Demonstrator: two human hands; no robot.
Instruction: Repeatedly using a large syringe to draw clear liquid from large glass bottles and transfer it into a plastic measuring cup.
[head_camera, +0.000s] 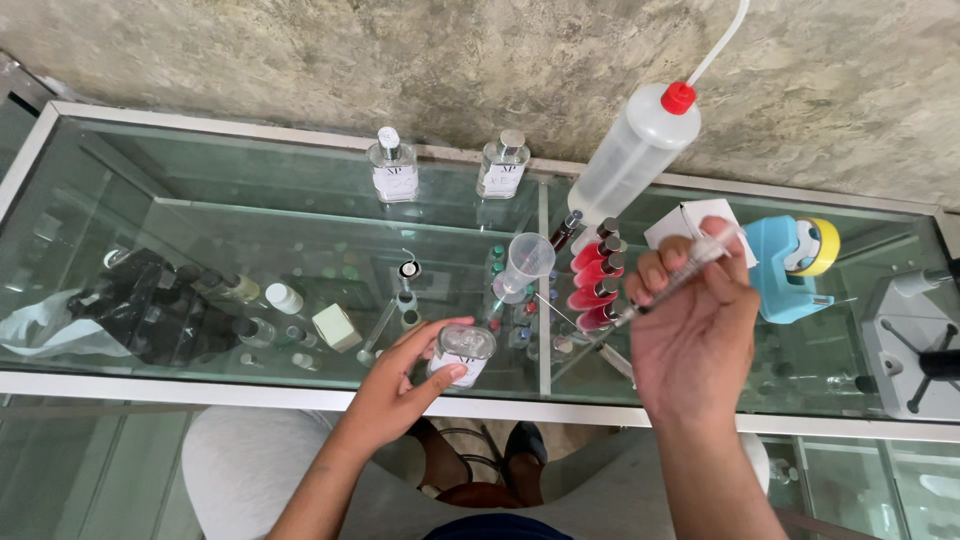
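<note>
Head view. A small clear glass bottle with a white label (463, 352) is gripped by the left hand (405, 385), fingers wrapped round its sides, and is kept upright on the glass tabletop (250, 215) near the front edge. A slim clear plastic syringe (672, 280) is pinched by the right hand (690, 335) between thumb and fingers. Its long axis is set on a slant, plunger end up and to the right, needle end down and to the left, so the tip is aimed toward the bottle. The tip is seen apart from the bottle mouth, to its right and slightly above. The right hand is nearer the rack of red-filled tubes (597, 275); a clear plastic measuring beaker (524, 265) is placed between rack and bottle.

Farther back, a translucent wash bottle with a red cap (635, 150) and two square clear glass bottles (393, 168) are noted by the rough stone wall (480, 60). A blue and yellow tape dispenser (795, 265) is set at the right.
</note>
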